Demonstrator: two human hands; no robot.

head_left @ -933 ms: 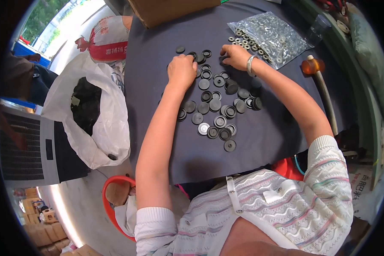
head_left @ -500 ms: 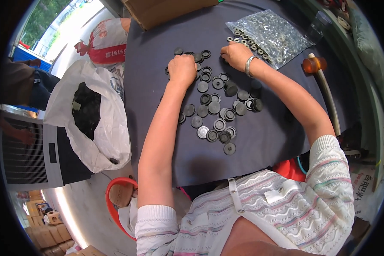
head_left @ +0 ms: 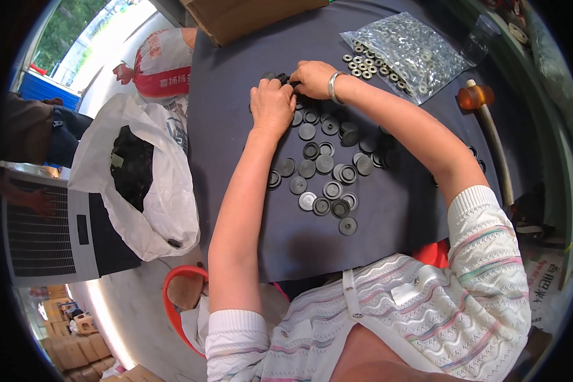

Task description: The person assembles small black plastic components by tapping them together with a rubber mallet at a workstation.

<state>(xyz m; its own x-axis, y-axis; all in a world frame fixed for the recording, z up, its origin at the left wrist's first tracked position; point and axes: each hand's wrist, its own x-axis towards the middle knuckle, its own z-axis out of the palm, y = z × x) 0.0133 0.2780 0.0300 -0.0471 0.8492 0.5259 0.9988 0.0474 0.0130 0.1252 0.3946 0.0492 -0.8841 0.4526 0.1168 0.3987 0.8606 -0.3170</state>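
My left hand (head_left: 273, 107) is closed, its fingers curled over black round caps at the far end of a loose spread. My right hand (head_left: 313, 80), a silver bangle on its wrist, meets it there with fingers pinched together. What the right fingers hold is hidden. More black round caps (head_left: 325, 164) lie scattered toward me on the dark cloth (head_left: 388, 204), some hollow side up, others flat side up. To the right of my hands, small metal rings (head_left: 365, 66) spill from a clear plastic bag (head_left: 409, 46) full of them.
A mallet (head_left: 475, 97) with an amber head lies at the right, near a clear cup (head_left: 481, 39). A cardboard box (head_left: 254, 14) stands at the far edge. Left of the table are an open white bag (head_left: 175, 216) of black pieces and a red-rimmed bin (head_left: 170, 312).
My right hand has moved left, from the metal rings to beside my left hand. The left hand stays over the caps. The whole view has shifted slightly.
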